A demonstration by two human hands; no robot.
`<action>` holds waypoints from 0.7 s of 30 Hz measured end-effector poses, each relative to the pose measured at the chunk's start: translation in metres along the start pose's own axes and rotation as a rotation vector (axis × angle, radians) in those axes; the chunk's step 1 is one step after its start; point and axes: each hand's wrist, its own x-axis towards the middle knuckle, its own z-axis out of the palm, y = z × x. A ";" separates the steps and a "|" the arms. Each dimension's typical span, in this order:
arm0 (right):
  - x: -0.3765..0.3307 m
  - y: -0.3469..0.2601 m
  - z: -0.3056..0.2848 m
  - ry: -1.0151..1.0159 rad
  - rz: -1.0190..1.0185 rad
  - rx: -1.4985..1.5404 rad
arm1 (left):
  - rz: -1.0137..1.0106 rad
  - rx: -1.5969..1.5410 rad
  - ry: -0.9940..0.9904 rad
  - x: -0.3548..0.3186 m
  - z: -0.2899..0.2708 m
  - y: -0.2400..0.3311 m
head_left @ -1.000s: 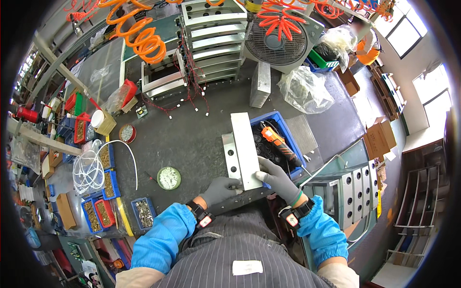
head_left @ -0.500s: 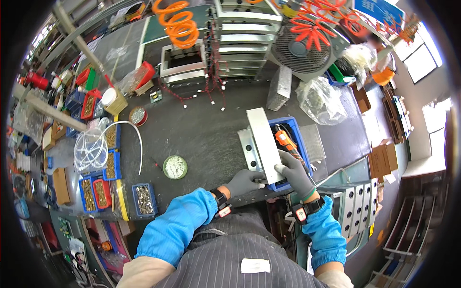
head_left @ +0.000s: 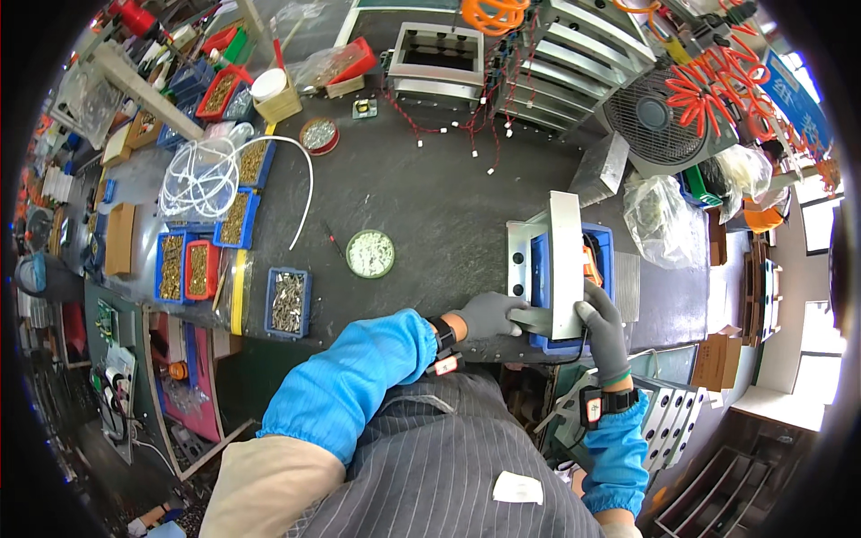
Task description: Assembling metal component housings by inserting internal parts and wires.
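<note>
Grey gloves cover both of our hands, and blue sleeves run up both forearms. We note the left hand closed on the near end of a bent sheet-metal bracket, fingers wrapped over its lower left flange. The right hand grips the same bracket from the right side, thumb and fingers pinched on the near end of its tall flat face. Each wrist carries a strapped-on band with a small device.

We record the bracket standing near the desk's near right corner, its long axis running away from us, with round holes along the left flange. It sits over a blue bin, which shows through and to the right of it; something orange lies in that bin, and we cannot tell what it is.

Near the desk's middle we see a small round green dish of white parts, well apart from the hands. Along the left edge: blue trays of small metal parts and a coil of white tubing. At the far edge stand open metal housings with red wires trailing onto the surface. A fan and a clear plastic bag sit toward the far right corner.
</note>
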 end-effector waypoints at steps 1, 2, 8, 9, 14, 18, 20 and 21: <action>0.001 0.002 -0.001 0.009 -0.018 -0.034 | -0.097 -0.059 -0.034 -0.004 -0.009 -0.001; 0.002 0.002 -0.003 0.019 -0.039 -0.070 | -0.192 -0.118 -0.069 -0.008 -0.015 -0.003; 0.008 0.012 -0.012 0.034 0.024 -0.045 | -0.173 -0.022 0.052 -0.023 -0.004 -0.053; 0.008 0.011 -0.013 0.035 0.057 -0.036 | -0.157 0.012 0.062 -0.024 -0.001 -0.057; 0.006 0.014 -0.015 0.030 0.055 0.025 | -0.156 -0.033 -0.010 -0.020 0.002 -0.035; 0.008 0.024 -0.020 -0.048 0.074 -0.031 | -0.127 -0.033 -0.021 -0.015 0.009 -0.023; 0.006 0.022 -0.016 -0.040 0.093 0.012 | -0.128 -0.048 -0.028 -0.013 0.011 -0.018; 0.006 0.022 -0.014 -0.038 0.092 0.009 | -0.132 -0.061 -0.037 -0.011 0.012 -0.015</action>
